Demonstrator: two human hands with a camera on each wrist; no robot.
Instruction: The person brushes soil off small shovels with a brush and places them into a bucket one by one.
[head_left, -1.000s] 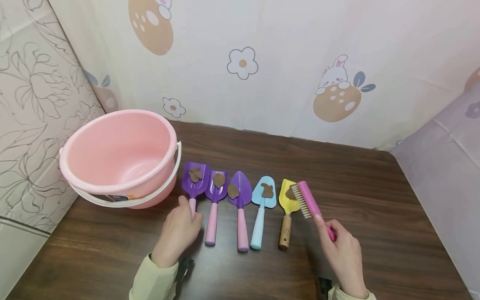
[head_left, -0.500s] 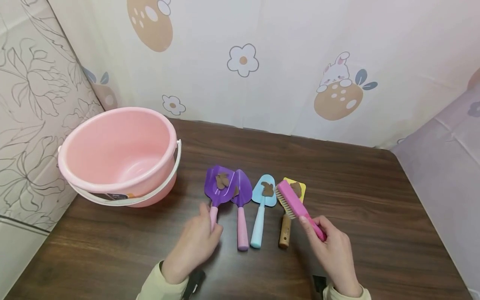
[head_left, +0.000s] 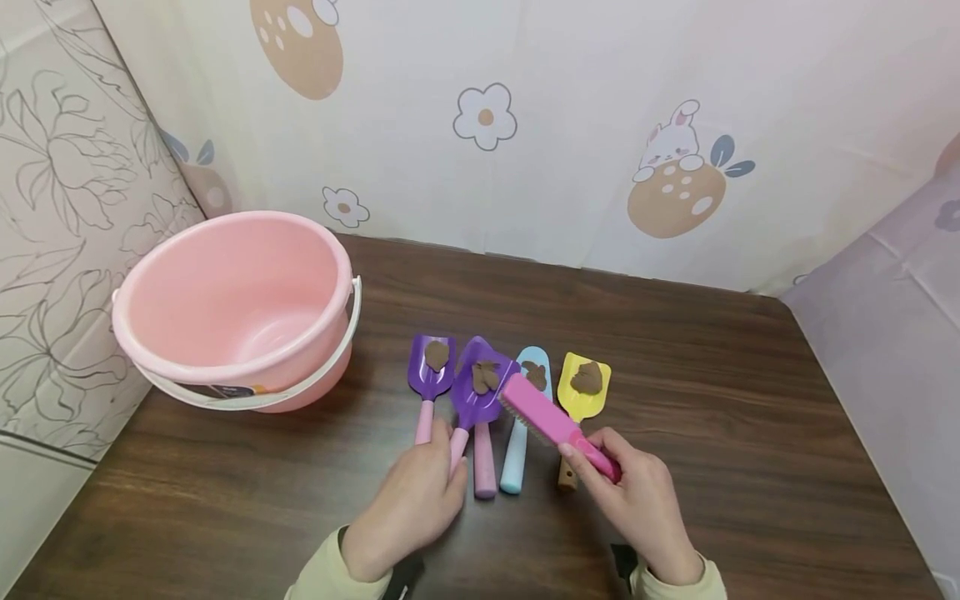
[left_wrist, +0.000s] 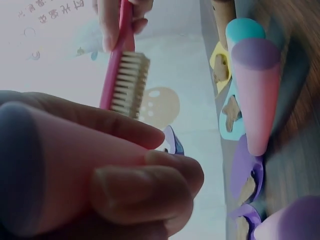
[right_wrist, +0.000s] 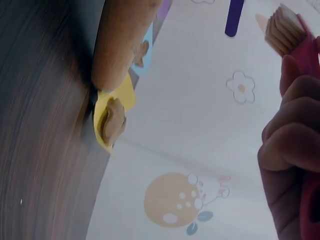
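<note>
My left hand [head_left: 408, 504] grips the pink handle of a purple shovel [head_left: 471, 408] bearing a brown, mud-like lump. In the left wrist view that pink handle [left_wrist: 75, 155] fills the foreground. The shovel is raised, its blade over the pointed purple trowel, whose pink handle [head_left: 484, 467] shows below. My right hand [head_left: 637, 496] holds a pink brush [head_left: 540, 408] by its handle. Its head is beside the raised blade, bristles toward the left; whether they touch I cannot tell. Pale bristles [left_wrist: 130, 82] show in the left wrist view.
A second purple shovel [head_left: 429, 383], a light-blue trowel [head_left: 514, 458] and a yellow shovel [head_left: 583, 407] with a wooden handle lie on the dark wood table [head_left: 697, 375], each with a brown lump. A pink bucket [head_left: 330, 333] stands at the left, before a patterned curtain [head_left: 570, 167].
My left hand has lifted the leftmost purple shovel and carried it right, over the others. The brush in my right hand has moved left from the yellow shovel toward the raised blade.
</note>
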